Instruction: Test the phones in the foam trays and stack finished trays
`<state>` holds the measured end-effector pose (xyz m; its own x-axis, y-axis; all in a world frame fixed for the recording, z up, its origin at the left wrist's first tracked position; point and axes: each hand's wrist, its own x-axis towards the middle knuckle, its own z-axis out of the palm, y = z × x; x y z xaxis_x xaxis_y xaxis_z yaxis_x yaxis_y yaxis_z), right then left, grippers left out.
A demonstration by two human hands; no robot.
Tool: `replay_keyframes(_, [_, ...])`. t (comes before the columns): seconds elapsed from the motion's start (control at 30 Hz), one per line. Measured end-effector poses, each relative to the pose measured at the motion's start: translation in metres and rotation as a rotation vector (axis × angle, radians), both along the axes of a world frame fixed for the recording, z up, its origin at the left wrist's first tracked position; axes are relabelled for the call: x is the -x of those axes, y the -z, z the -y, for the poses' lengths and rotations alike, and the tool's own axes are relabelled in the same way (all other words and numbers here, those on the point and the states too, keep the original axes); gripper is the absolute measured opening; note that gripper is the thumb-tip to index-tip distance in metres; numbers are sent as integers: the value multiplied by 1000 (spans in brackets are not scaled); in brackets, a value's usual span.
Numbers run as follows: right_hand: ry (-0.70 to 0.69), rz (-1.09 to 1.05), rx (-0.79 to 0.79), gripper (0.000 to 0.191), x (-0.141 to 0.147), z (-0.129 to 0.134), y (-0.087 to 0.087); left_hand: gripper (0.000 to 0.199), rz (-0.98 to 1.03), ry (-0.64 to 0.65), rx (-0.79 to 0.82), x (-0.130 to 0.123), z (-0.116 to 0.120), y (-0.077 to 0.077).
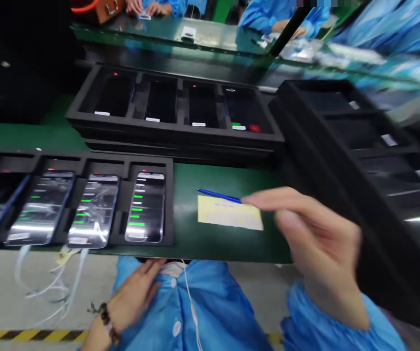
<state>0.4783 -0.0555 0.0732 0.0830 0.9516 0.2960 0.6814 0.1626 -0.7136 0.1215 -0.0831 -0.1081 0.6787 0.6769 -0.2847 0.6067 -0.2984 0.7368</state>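
A blue pen (219, 195) lies along the top edge of a small yellow paper slip (228, 213) on the green tabletop. My right hand (315, 239), smeared by motion, hovers over the slip's right side. Its index fingertip meets or overlaps the pen's right end, while the thumb is apart from it; whether they touch I cannot tell. Against the front of my blue smock rests my left hand (140, 290), fingers stretched out and holding nothing. Left of the slip, a black foam tray (169, 204) carries several phones, the nearest being a lit phone (146, 207) with green bars.
Behind stands a stack of black trays (180, 134) with dark-screened phones. More black trays (370, 151) line the right side. White cables (61, 287) hang below the table's front edge. Across a far bench (158, 36), people in blue sleeves are at work.
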Motion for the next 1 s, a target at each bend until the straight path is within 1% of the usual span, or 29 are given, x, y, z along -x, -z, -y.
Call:
replay_keyframes(0.03, [17,-21,2,25,0,-10,16,48,-5,-21,26,19,9,-19])
replay_keyframes(0.1, [73,2,39,35,-3,-28,50,44,20,-132,43,47,18,-63])
replay_keyframes(0.13, [104,28,79,42,-5,-36,65,40,52,-201,38,57,18,-84])
replay_keyframes(0.17, [106,66,117,47,-8,-42,78,37,83,-289,18,63,15,-103])
replay_keyframes(0.2, [86,115,136,52,-12,-48,89,34,99,-412,-36,68,10,-119])
replay_keyframes(0.23, [56,158,152,56,-18,-52,98,33,90,-563,-118,71,3,-131])
replay_keyframes(0.27, [25,194,157,59,-24,-56,104,33,53,-716,-205,72,-4,-140])
replay_keyframes(0.3, [-2,216,167,61,-30,-60,108,34,-3,-852,-277,73,-11,-145])
replay_keyframes(0.33, [-15,226,177,64,-37,-64,111,37,-62,-948,-311,72,-16,-147])
replay_keyframes(0.37, [-13,232,183,67,-42,-69,114,40,-109,-996,-297,71,-21,-146])
replay_keyframes(0.4, [-2,241,180,70,-46,-74,115,43,-129,-1001,-239,68,-25,-143])
replay_keyframes(0.47, [41,249,136,75,-46,-86,113,51,-73,-970,-71,60,-32,-136])
replay_keyframes(0.53, [54,203,64,73,-33,-98,101,61,65,-940,106,51,-37,-129])
replay_keyframes(0.57, [34,147,46,69,-21,-103,91,65,145,-933,187,47,-40,-126])
replay_keyframes(0.63, [-153,64,31,65,10,-111,64,69,296,-938,344,43,-45,-123])
replay_keyframes(0.67, [-277,57,43,62,28,-115,50,69,363,-956,413,42,-46,-121])
replay_keyframes(0.73, [-458,99,62,55,65,-124,26,67,478,-1003,516,45,-48,-120])
replay_keyframes(0.8, [-613,167,111,48,99,-137,9,64,565,-1021,573,49,-49,-119])
replay_keyframes(0.83, [-673,210,140,45,114,-145,4,63,586,-1013,585,51,-49,-119])
replay_keyframes(0.9, [-753,303,204,42,143,-164,1,59,573,-984,602,52,-49,-122])
replay_keyframes(1.0, [-796,420,272,46,179,-190,10,50,496,-995,619,50,-50,-125])
